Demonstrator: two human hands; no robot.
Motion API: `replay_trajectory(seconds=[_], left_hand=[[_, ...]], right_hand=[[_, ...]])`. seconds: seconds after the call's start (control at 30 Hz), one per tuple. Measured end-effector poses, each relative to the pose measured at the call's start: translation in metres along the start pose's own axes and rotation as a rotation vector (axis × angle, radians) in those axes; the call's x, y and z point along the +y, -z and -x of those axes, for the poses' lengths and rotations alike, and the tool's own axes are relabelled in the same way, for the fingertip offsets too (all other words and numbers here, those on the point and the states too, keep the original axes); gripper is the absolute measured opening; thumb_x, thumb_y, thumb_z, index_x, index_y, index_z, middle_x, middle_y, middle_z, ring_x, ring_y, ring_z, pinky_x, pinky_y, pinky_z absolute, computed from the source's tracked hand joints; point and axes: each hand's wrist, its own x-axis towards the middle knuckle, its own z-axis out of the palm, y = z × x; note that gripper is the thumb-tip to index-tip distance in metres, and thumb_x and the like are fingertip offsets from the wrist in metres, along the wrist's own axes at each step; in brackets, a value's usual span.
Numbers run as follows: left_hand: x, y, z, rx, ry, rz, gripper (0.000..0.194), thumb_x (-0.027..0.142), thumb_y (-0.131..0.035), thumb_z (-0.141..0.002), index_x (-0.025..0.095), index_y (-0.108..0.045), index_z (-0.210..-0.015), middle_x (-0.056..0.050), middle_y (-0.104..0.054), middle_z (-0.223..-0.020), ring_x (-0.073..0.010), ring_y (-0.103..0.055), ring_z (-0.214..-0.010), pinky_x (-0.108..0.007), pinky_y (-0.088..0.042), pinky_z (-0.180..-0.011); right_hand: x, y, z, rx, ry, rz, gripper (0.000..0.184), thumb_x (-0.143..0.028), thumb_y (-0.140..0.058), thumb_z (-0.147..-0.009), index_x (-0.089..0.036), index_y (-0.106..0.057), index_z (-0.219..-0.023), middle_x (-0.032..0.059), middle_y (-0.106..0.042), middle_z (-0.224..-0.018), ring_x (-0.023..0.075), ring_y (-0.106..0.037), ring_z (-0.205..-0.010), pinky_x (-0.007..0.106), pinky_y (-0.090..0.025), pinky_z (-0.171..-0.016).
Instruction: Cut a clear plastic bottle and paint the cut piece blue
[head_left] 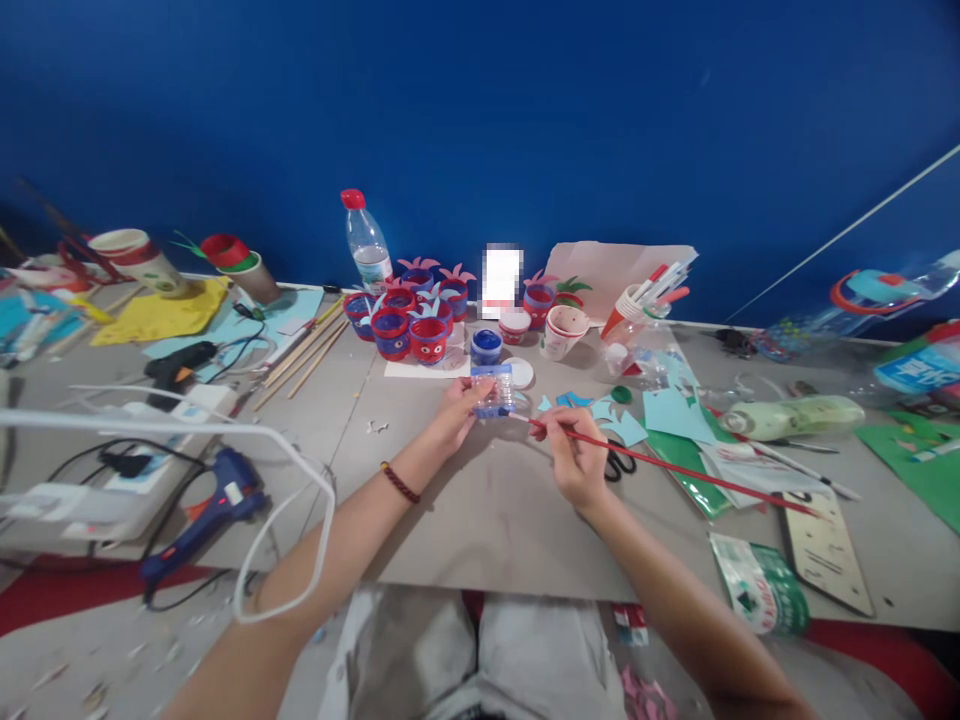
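Note:
In my left hand [459, 412] is a short clear plastic bottle section [493, 392] with blue paint along its two ends. My fingers and thumb are closed around its left side. My right hand [576, 458] pinches a long red-handled paintbrush [660, 462] near its bristle end. The brush tip is at the lower blue edge of the plastic piece; whether it touches is too small to tell. Just behind the piece stands an open jar of blue paint [486, 346]. A white lid [519, 374] lies beside it.
Several red and blue decorated cups [391, 334] stand behind, near a water bottle [367, 245]. A paper cup [564, 332], scissors [621, 460] and blue paper scraps [622, 425] lie to the right. A glue gun [217, 510], power strip [142, 470] and looping white cable [330, 500] are left.

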Motion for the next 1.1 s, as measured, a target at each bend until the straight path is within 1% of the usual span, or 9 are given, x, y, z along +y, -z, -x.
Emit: replay_trajectory(seconds=[0.07, 0.13, 0.33, 0.47, 0.6, 0.7, 0.77, 0.9, 1.1], left_hand=[[0.000, -0.001, 0.001, 0.011, 0.001, -0.014, 0.045, 0.035, -0.091, -0.063, 0.016, -0.056, -0.085, -0.002, -0.070, -0.078, -0.0129, -0.065, -0.074, -0.031, -0.048, -0.082], [0.001, -0.002, 0.002, 0.022, 0.001, -0.031, 0.046, 0.036, -0.091, -0.062, 0.016, -0.056, -0.084, -0.002, -0.070, -0.078, -0.0131, -0.065, -0.074, -0.031, -0.048, -0.082], [0.001, -0.001, 0.001, 0.015, 0.010, -0.055, 0.046, 0.035, -0.091, -0.063, 0.016, -0.056, -0.084, -0.004, -0.071, -0.082, -0.0149, -0.066, -0.076, -0.033, -0.048, -0.083], [0.001, 0.000, 0.000, 0.020, 0.014, -0.030, 0.046, 0.034, -0.092, -0.060, 0.015, -0.057, -0.084, -0.003, -0.070, -0.080, -0.0145, -0.065, -0.075, -0.032, -0.047, -0.082], [0.001, 0.001, 0.000, -0.005, 0.004, -0.011, 0.049, 0.037, -0.093, -0.058, 0.014, -0.061, -0.086, -0.003, -0.070, -0.080, -0.0139, -0.064, -0.075, -0.032, -0.046, -0.084], [0.000, 0.002, -0.001, -0.015, -0.012, -0.008, 0.047, 0.038, -0.092, -0.060, 0.014, -0.063, -0.088, -0.003, -0.070, -0.081, -0.0144, -0.064, -0.077, -0.032, -0.045, -0.085], [-0.001, 0.003, -0.002, -0.018, -0.014, -0.012, 0.045, 0.039, -0.090, -0.062, 0.014, -0.063, -0.088, -0.004, -0.070, -0.082, -0.0148, -0.064, -0.078, -0.033, -0.045, -0.085], [-0.003, 0.004, -0.002, -0.039, -0.008, -0.025, 0.045, 0.042, -0.090, -0.063, 0.014, -0.064, -0.088, -0.004, -0.069, -0.083, -0.0149, -0.064, -0.079, -0.033, -0.045, -0.086], [-0.002, 0.004, -0.003, -0.053, -0.012, -0.029, 0.045, 0.043, -0.090, -0.063, 0.015, -0.064, -0.086, -0.003, -0.069, -0.082, -0.0146, -0.063, -0.079, -0.033, -0.045, -0.085]], right_hand=[[0.000, -0.002, 0.000, -0.066, 0.007, -0.006, 0.007, -0.021, -0.051, -0.097, -0.023, -0.057, -0.095, 0.0028, -0.067, -0.082, 0.0175, -0.066, -0.075, 0.033, -0.054, -0.068], [-0.003, -0.003, -0.002, -0.091, 0.047, 0.032, 0.008, -0.020, -0.051, -0.097, -0.023, -0.057, -0.093, 0.0030, -0.067, -0.082, 0.0175, -0.066, -0.076, 0.033, -0.054, -0.067], [-0.014, -0.004, -0.009, -0.019, 0.164, 0.176, 0.013, -0.015, -0.050, -0.095, -0.023, -0.058, -0.090, 0.0015, -0.066, -0.077, 0.0162, -0.064, -0.071, 0.030, -0.052, -0.065], [-0.013, -0.001, -0.011, 0.019, 0.149, 0.243, 0.014, -0.016, -0.050, -0.095, -0.023, -0.058, -0.085, 0.0008, -0.064, -0.073, 0.0160, -0.063, -0.067, 0.029, -0.050, -0.062], [-0.012, 0.002, -0.014, 0.044, 0.119, 0.304, 0.016, -0.018, -0.049, -0.095, -0.023, -0.057, -0.082, 0.0001, -0.063, -0.069, 0.0160, -0.062, -0.064, 0.029, -0.049, -0.062], [-0.011, 0.004, -0.014, 0.077, 0.136, 0.291, 0.016, -0.020, -0.049, -0.095, -0.023, -0.057, -0.081, 0.0001, -0.062, -0.068, 0.0162, -0.061, -0.062, 0.030, -0.049, -0.061], [-0.009, 0.004, -0.011, 0.082, 0.170, 0.231, 0.015, -0.020, -0.048, -0.096, -0.023, -0.056, -0.083, 0.0007, -0.062, -0.070, 0.0170, -0.061, -0.063, 0.032, -0.050, -0.061], [-0.004, 0.003, -0.006, 0.013, 0.219, 0.108, 0.012, -0.016, -0.048, -0.095, -0.023, -0.058, -0.090, 0.0023, -0.063, -0.077, 0.0176, -0.061, -0.068, 0.034, -0.052, -0.064], [-0.009, 0.001, -0.010, -0.011, 0.259, 0.180, 0.015, -0.011, -0.048, -0.092, -0.022, -0.057, -0.088, 0.0022, -0.062, -0.075, 0.0171, -0.060, -0.068, 0.032, -0.050, -0.064]])
